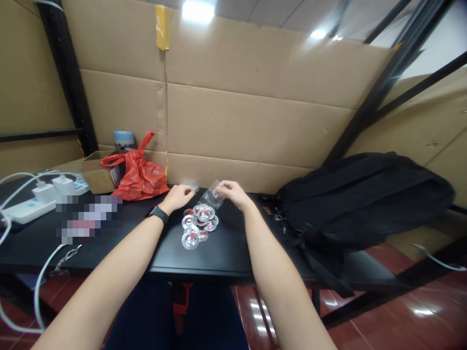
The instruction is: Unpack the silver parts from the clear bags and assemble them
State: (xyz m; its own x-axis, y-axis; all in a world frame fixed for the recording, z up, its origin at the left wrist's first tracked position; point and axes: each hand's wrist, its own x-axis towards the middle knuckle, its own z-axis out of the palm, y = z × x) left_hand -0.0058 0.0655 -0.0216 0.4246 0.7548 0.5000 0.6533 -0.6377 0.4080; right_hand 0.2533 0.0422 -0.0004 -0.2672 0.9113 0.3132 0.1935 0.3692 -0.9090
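A clear plastic bag (210, 198) lies slanted on the black table, with its upper right corner pinched between the fingers of my right hand (234, 193). My left hand (178, 197), wearing a dark watch at the wrist, is closed with its fingertips together at the back of the table. Right by those fingertips is a small clear plastic piece (192, 185); whether they grip it is hard to see. Between my forearms sits a loose pile of several shiny silver discs (190, 238) with red marks at their centres, some overlapping, just in front of the bag.
A knotted red plastic bag (142, 177), a cardboard box (97, 175) and a blue-lidded jar (124, 138) stand at the back left. Further left is a white power strip (29, 210) with cables. A black backpack (365, 199) lies on the right. Cardboard panels (248, 121) wall the back.
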